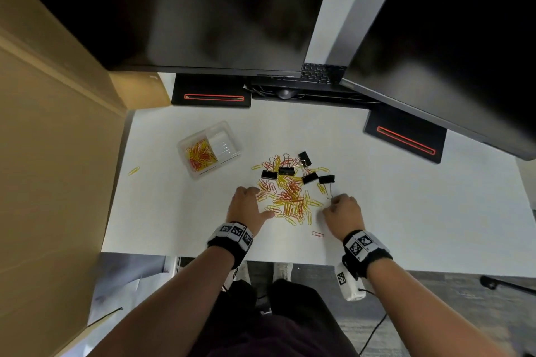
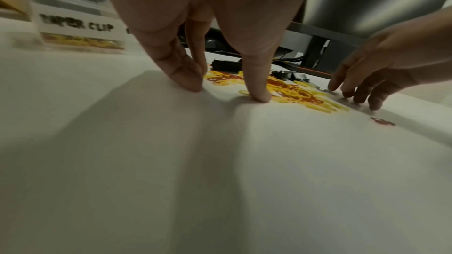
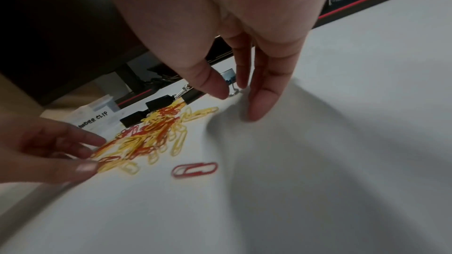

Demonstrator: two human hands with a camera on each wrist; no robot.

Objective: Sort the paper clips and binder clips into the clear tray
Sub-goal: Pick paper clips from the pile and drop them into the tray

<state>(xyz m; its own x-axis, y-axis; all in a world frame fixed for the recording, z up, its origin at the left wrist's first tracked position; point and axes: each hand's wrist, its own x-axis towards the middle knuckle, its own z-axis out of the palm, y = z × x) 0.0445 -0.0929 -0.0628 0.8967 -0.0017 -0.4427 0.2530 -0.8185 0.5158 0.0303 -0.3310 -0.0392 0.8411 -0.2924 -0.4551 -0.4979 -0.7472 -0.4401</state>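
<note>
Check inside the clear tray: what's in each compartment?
The clear tray holds red and yellow paper clips in its left compartment. The right compartment looks empty; no binder clips in it. What lies beneath the clip heap is covered.

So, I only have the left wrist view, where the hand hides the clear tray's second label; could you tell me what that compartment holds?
Observer: In the head view the clear tray has paper clips only in its left compartment; I see none in the right one.
Operator: Thank you. What is the right hand reaching for?
Observer: The right hand has thumb and forefinger either side of the wire handle of a black binder clip; I cannot tell whether it pinches yet.
Operator: Any strays outside my view?
Observer: One yellow paper clip lies left of the tray.
</note>
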